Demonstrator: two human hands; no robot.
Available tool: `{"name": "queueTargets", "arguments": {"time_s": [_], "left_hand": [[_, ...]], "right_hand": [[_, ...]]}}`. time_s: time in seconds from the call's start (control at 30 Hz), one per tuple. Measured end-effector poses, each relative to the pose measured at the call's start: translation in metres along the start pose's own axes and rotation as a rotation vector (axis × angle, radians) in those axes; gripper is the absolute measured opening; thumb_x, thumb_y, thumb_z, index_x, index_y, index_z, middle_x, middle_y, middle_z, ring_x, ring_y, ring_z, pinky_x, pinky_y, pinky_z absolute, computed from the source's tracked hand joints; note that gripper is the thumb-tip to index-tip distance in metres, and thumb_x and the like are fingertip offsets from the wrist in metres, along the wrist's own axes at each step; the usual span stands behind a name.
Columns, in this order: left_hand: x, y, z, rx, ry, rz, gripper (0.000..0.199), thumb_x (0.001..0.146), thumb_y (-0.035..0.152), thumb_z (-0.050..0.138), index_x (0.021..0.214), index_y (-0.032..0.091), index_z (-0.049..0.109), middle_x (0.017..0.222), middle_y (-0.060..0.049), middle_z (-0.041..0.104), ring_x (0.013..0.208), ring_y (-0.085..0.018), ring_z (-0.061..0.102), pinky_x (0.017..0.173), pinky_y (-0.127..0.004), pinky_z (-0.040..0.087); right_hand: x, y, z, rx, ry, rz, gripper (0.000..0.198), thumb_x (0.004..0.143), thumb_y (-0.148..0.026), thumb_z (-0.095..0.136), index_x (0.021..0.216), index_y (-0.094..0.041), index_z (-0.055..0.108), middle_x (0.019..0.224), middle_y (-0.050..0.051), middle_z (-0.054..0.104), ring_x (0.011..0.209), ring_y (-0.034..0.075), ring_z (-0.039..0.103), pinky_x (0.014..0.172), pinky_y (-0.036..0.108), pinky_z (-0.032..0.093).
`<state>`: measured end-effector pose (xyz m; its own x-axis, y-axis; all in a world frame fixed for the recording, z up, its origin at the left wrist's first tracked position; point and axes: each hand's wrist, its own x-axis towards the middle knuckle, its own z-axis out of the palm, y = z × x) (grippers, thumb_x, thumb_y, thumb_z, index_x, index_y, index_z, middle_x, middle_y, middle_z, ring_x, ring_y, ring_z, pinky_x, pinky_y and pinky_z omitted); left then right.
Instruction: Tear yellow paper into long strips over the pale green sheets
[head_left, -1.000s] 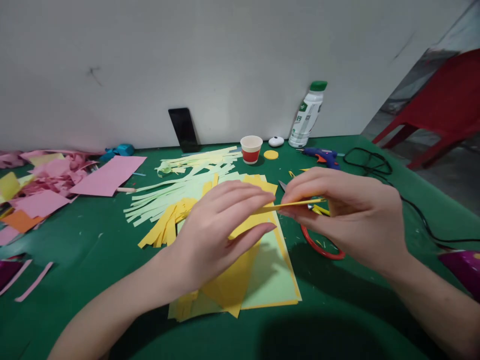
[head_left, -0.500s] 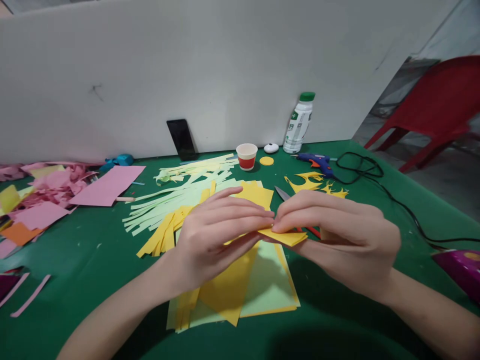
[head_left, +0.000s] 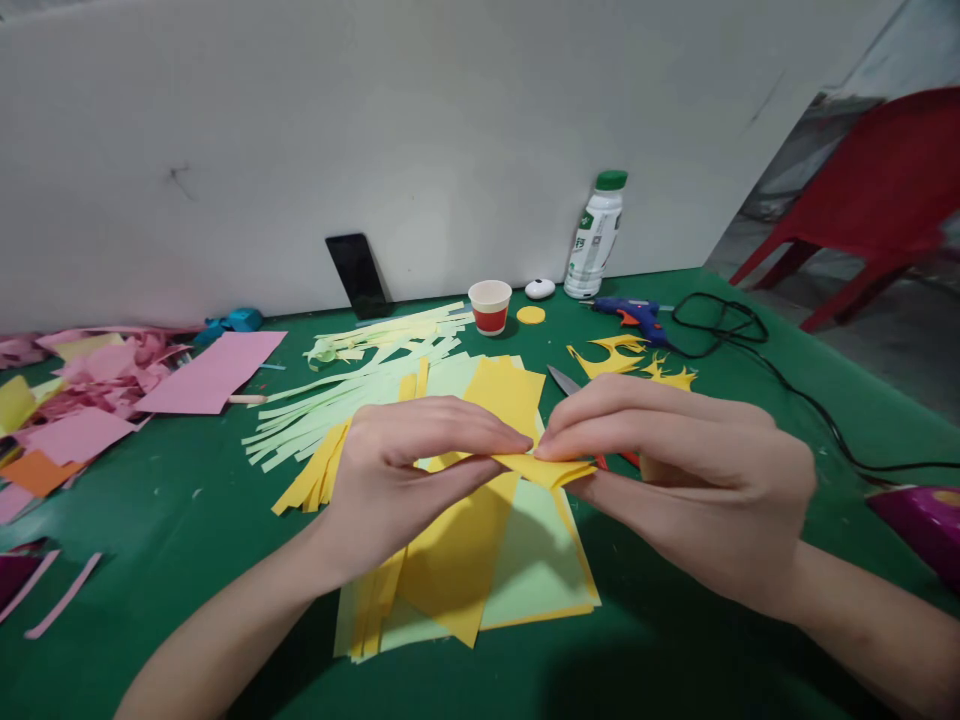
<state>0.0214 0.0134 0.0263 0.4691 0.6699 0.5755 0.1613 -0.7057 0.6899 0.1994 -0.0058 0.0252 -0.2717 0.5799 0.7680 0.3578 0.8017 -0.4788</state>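
Note:
A small folded piece of yellow paper (head_left: 551, 469) is pinched between both hands, above the stacked sheets. My left hand (head_left: 420, 455) closes on its left end, thumb below and fingers on top. My right hand (head_left: 686, 480) grips the right part, with thumb and fingertips close to the left ones. Beneath lie yellow sheets (head_left: 457, 570) over pale green paper (head_left: 544, 560). Yellow strips (head_left: 311, 480) and fringed green strips (head_left: 300, 425) spread out to the left. Scissors (head_left: 564, 383) lie partly hidden behind my right hand, their red handles only just showing.
Along the white wall stand a phone (head_left: 358, 275), a paper cup (head_left: 490, 310), a white case (head_left: 540, 289) and a bottle (head_left: 598, 235). A blue glue gun (head_left: 634, 315) with a black cord lies right, near yellow scraps (head_left: 611, 358). Pink paper (head_left: 217, 375) covers the left.
The fingers of my left hand have come down and closed onto the folded yellow paper. Both hands keep hold of it, and the paper has shifted slightly left.

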Motion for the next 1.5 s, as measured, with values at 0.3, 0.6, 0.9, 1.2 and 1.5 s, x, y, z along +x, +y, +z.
{"name": "queueTargets", "arguments": {"time_s": [0.3,0.6,0.9,1.2,1.5], "left_hand": [[-0.001,0.002,0.002,-0.014,0.036,-0.058,0.013,0.072,0.014,0.064,0.079,0.024,0.069,0.077,0.002,0.071,0.07,-0.014,0.065,0.064,-0.025,0.054],[-0.001,0.007,0.001,-0.027,0.127,-0.183,0.007,0.069,0.018,0.067,0.072,0.024,0.07,0.074,0.005,0.071,0.068,-0.014,0.066,0.065,-0.023,0.055],[0.0,0.007,0.001,0.062,0.126,-0.18,0.005,0.068,0.016,0.067,0.068,0.021,0.069,0.07,0.003,0.071,0.063,-0.013,0.066,0.061,-0.021,0.055],[-0.007,0.012,0.006,0.402,0.053,0.111,0.006,0.072,0.009,0.062,0.072,0.012,0.066,0.066,0.0,0.071,0.056,-0.007,0.064,0.053,-0.012,0.049],[-0.008,0.012,0.002,0.523,0.04,0.099,0.008,0.072,0.009,0.06,0.068,0.014,0.065,0.063,0.003,0.07,0.052,-0.005,0.062,0.051,-0.011,0.046]], "right_hand": [[0.004,0.004,0.004,0.241,0.012,0.27,0.016,0.069,-0.007,0.061,0.063,-0.023,0.061,0.065,-0.002,0.062,0.061,0.01,0.056,0.049,0.022,0.046],[0.005,0.01,0.006,0.288,-0.006,0.319,0.016,0.067,-0.008,0.064,0.062,-0.024,0.063,0.066,-0.003,0.062,0.064,0.01,0.057,0.055,0.023,0.047],[0.005,0.013,0.005,0.085,-0.122,0.128,0.015,0.069,-0.011,0.063,0.075,-0.024,0.06,0.075,0.0,0.063,0.072,0.013,0.057,0.06,0.027,0.048],[0.005,0.002,0.005,-0.195,-0.153,-0.03,0.013,0.07,-0.006,0.056,0.071,-0.02,0.055,0.067,0.0,0.061,0.062,0.01,0.058,0.057,0.022,0.048],[0.006,0.002,-0.004,-0.354,-0.193,0.058,0.012,0.069,-0.009,0.053,0.065,-0.021,0.054,0.063,-0.003,0.062,0.057,0.01,0.059,0.042,0.02,0.044]]}}
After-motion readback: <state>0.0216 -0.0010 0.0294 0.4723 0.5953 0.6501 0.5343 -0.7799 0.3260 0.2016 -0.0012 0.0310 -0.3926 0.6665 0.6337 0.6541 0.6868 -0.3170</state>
